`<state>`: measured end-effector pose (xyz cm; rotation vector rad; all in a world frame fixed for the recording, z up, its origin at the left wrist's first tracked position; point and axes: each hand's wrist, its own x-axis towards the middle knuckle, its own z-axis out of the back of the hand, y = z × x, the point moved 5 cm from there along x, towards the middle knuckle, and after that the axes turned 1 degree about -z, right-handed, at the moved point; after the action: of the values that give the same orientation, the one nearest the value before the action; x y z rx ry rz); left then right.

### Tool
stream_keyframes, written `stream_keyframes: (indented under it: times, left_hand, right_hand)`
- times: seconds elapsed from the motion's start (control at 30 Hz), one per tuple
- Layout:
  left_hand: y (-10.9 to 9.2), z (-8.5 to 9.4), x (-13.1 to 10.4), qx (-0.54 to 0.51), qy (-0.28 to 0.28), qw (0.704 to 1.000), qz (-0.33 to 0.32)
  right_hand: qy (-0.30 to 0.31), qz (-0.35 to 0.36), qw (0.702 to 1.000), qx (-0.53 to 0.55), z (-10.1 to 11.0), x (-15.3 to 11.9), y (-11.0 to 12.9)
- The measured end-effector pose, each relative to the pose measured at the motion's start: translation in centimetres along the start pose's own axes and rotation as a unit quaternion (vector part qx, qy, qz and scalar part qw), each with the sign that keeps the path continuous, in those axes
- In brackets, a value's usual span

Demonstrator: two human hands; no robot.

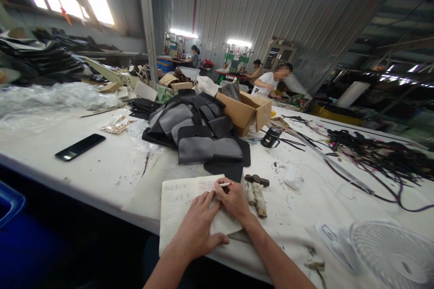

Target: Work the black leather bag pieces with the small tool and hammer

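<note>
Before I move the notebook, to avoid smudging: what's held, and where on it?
The right hand holds a pen, away from its red end; left hand: nothing.

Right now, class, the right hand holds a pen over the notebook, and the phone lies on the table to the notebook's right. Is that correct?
Not quite: the head view shows the phone on the table to the left of the notebook, not the right. The right hand does hold a pen over it.

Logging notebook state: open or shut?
Open: the notebook lies with handwritten pages facing up, left hand flat on it, right hand holding a pen over it.
</note>
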<state>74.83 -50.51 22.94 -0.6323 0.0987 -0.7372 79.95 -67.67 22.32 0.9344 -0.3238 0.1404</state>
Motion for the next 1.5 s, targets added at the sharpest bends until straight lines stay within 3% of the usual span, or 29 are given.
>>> stream_keyframes:
  times: [1.5]
  left_hand:
    - [-0.46, 0.46, -0.16, -0.016, -0.028, 0.999, -0.004]
  right_hand:
    - [0.007, 0.013, 1.0, 0.004, -0.13, -0.06, 0.02]
